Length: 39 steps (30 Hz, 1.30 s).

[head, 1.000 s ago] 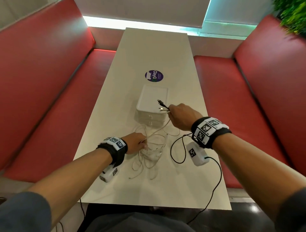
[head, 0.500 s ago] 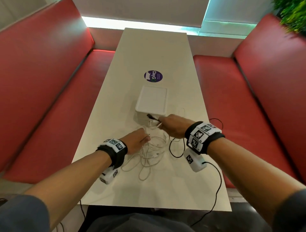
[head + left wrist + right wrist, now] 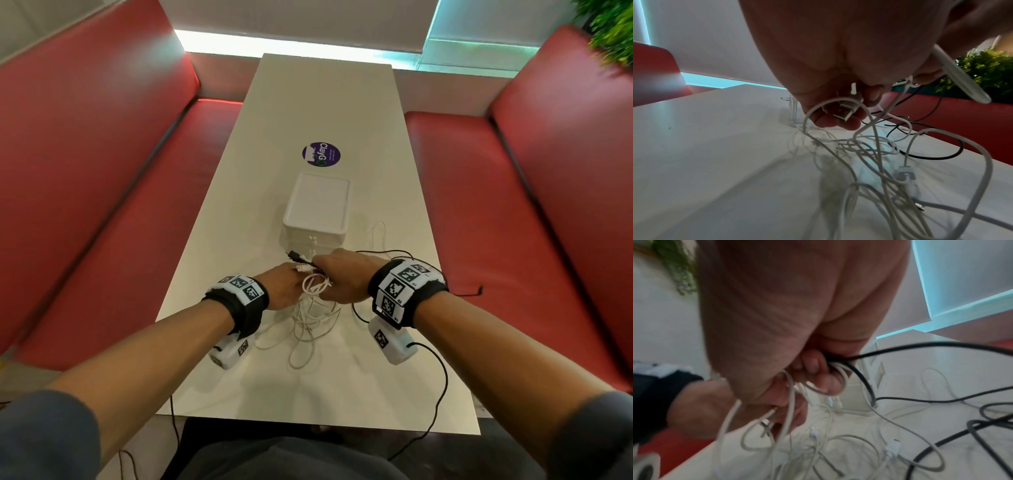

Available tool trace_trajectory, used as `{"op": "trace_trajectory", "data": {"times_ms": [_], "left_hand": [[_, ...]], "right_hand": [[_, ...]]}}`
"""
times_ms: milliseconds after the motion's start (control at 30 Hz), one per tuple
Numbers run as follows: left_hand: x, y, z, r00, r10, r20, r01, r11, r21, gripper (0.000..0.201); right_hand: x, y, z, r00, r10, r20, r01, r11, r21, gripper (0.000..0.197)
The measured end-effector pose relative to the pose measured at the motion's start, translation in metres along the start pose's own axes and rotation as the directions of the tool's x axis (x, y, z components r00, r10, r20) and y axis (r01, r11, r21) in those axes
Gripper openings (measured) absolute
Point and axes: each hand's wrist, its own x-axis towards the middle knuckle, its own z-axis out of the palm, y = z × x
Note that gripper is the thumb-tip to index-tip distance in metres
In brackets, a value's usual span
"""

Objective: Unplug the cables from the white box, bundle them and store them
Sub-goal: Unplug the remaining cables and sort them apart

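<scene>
Both hands meet at frame centre: left hand (image 3: 286, 286) and right hand (image 3: 340, 279) grip the white cables (image 3: 313, 310); the right also clutches a black cable (image 3: 865, 382), just below the white box (image 3: 317, 210).

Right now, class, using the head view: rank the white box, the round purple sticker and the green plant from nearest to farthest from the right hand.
1. White box: just beyond the right hand, mid-table.
2. Round purple sticker: farther up the table, past the box.
3. Green plant: far top right corner, behind the red seat back.
</scene>
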Motion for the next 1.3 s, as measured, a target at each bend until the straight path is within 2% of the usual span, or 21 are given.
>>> {"op": "trace_trajectory", "data": {"times_ms": [133, 200, 267, 333, 400, 533, 633, 700, 733, 867, 967, 1033, 1100, 1167, 1200, 1300], "left_hand": [[-0.002, 0.006, 0.002, 0.997, 0.025, 0.071, -0.028, 0.999, 0.043, 0.024], [0.000, 0.001, 0.007, 0.999, 0.010, 0.045, -0.010, 1.000, -0.004, 0.025], [0.003, -0.010, 0.014, 0.998, -0.058, 0.024, 0.058, 0.998, -0.006, 0.029], [0.001, -0.020, 0.019, 0.991, -0.119, 0.062, 0.115, 0.990, 0.077, 0.026], [-0.003, -0.030, 0.025, 0.984, -0.161, 0.073, 0.157, 0.986, 0.061, 0.019], [-0.006, -0.040, 0.029, 0.976, -0.204, 0.076, 0.200, 0.978, 0.053, 0.017], [-0.005, -0.039, 0.029, 0.973, -0.214, 0.089, 0.207, 0.975, 0.074, 0.026], [-0.004, -0.038, 0.029, 0.972, -0.214, 0.093, 0.208, 0.976, 0.063, 0.027], [-0.004, -0.039, 0.029, 0.971, -0.218, 0.097, 0.213, 0.975, 0.054, 0.026], [-0.004, -0.037, 0.024, 0.967, -0.222, 0.126, 0.219, 0.975, 0.038, 0.015], [-0.005, -0.031, 0.012, 0.970, -0.203, 0.132, 0.207, 0.978, -0.020, 0.012], [-0.003, -0.028, 0.003, 0.977, -0.207, 0.055, 0.210, 0.976, -0.059, 0.010], [0.002, -0.025, -0.001, 0.978, -0.186, -0.093, 0.176, 0.978, -0.111, 0.010], [0.009, -0.019, -0.004, 0.976, -0.125, -0.176, 0.106, 0.988, -0.117, 0.024], [0.013, -0.015, -0.004, 0.982, -0.093, -0.163, 0.080, 0.993, -0.087, 0.036], [0.022, -0.001, 0.002, 0.999, -0.050, -0.005, 0.050, 0.998, 0.038, 0.062]], "right_hand": [[0.001, 0.002, 0.004, 0.999, -0.019, -0.042, 0.016, 0.999, -0.052, 0.023], [-0.001, 0.002, 0.003, 0.999, -0.002, -0.044, -0.001, 0.997, -0.074, 0.023], [-0.005, 0.008, -0.005, 0.996, 0.056, -0.064, -0.059, 0.997, -0.052, 0.024], [-0.009, 0.017, -0.019, 0.986, 0.148, -0.077, -0.152, 0.987, -0.047, 0.024], [-0.015, 0.029, -0.032, 0.968, 0.245, -0.055, -0.250, 0.961, -0.121, 0.022], [-0.037, 0.062, -0.043, 0.879, 0.473, 0.052, -0.416, 0.817, -0.399, 0.015], [-0.047, 0.086, -0.042, 0.803, 0.588, 0.098, -0.453, 0.708, -0.542, 0.027], [-0.048, 0.091, -0.043, 0.766, 0.631, 0.122, -0.481, 0.689, -0.542, 0.046], [-0.048, 0.088, -0.046, 0.755, 0.645, 0.116, -0.511, 0.691, -0.511, 0.051], [-0.039, 0.067, -0.052, 0.753, 0.637, 0.163, -0.573, 0.758, -0.313, 0.048], [-0.022, 0.069, -0.032, 0.788, 0.597, 0.149, -0.602, 0.798, -0.018, 0.017], [-0.013, 0.067, -0.014, 0.791, 0.592, 0.156, -0.611, 0.777, 0.148, 0.024], [-0.007, 0.063, 0.000, 0.794, 0.588, 0.157, -0.608, 0.754, 0.249, 0.032], [-0.004, 0.059, 0.011, 0.791, 0.597, 0.136, -0.607, 0.736, 0.300, 0.033], [-0.003, 0.057, 0.017, 0.789, 0.603, 0.121, -0.606, 0.728, 0.320, 0.032], [-0.001, 0.057, 0.032, 0.764, 0.636, 0.107, -0.633, 0.706, 0.319, 0.029]]}}
